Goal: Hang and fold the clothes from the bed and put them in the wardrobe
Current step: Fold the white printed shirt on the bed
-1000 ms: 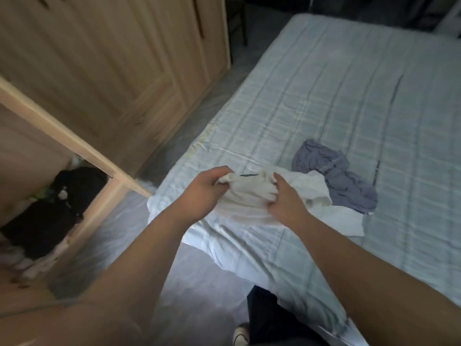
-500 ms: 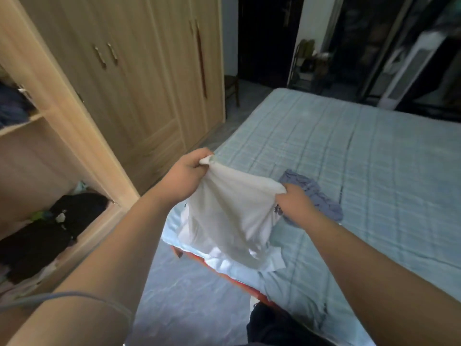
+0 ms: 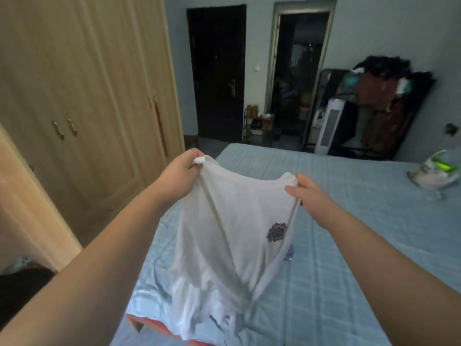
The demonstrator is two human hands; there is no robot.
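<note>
Both hands are up over the bed (image 3: 349,221), gripping a white shirt (image 3: 232,236) by its top edge: the left hand (image 3: 182,176) is clenched on one shoulder, the right hand (image 3: 309,193) pinches the other. The shirt hangs in the air above the bed's near corner, a small dark print (image 3: 276,232) on its chest. The wooden wardrobe (image 3: 82,96) stands to the left of the bed, its far doors closed.

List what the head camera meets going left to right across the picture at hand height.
Wardrobe → left hand → white shirt, held up by both hands → right hand → bed → white bag with green marking at the far right edge.
</note>
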